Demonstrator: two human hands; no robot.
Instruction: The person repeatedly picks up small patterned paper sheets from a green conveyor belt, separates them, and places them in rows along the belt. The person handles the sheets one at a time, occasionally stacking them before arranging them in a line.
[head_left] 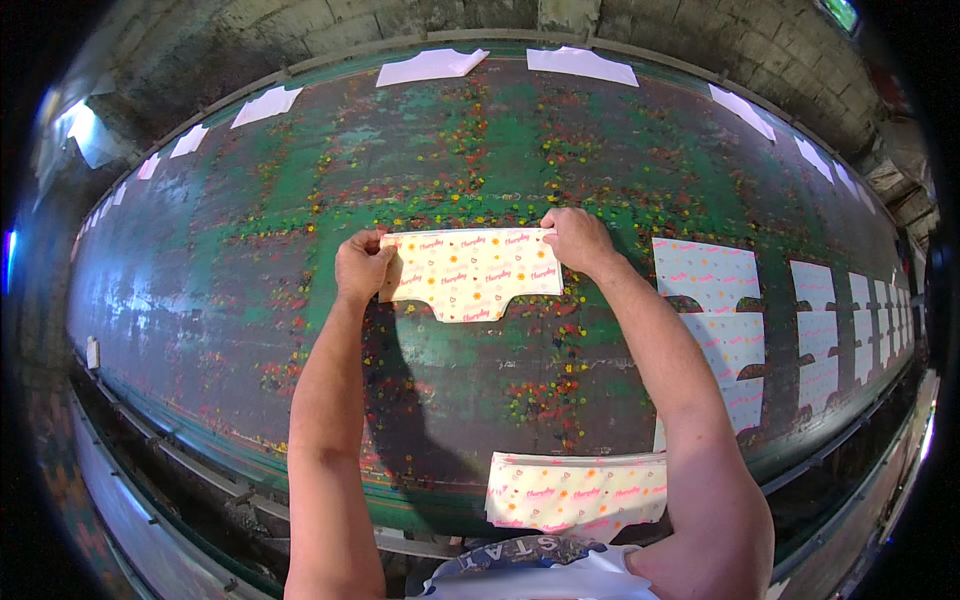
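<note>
A cream fabric panel (470, 272) with pink lettering, small hearts and orange flowers is stretched between my two hands over the middle of the table. It is wide at the far side and narrows to a tab toward me; layered edges suggest more than one ply. My left hand (362, 266) is closed on its far left corner, thumb on top. At the far right corner, my right hand (580, 240) pinches it. Close to my body, partly behind my right arm, lies a stack of matching cream panels (577, 492) at the table's near edge.
The long green and dark table (230, 300) is spotted with red and yellow paint. Pale blue printed panels (708, 268) lie in rows along the right. White fabric pieces (430, 67) line the far edge, below a block wall (450, 18).
</note>
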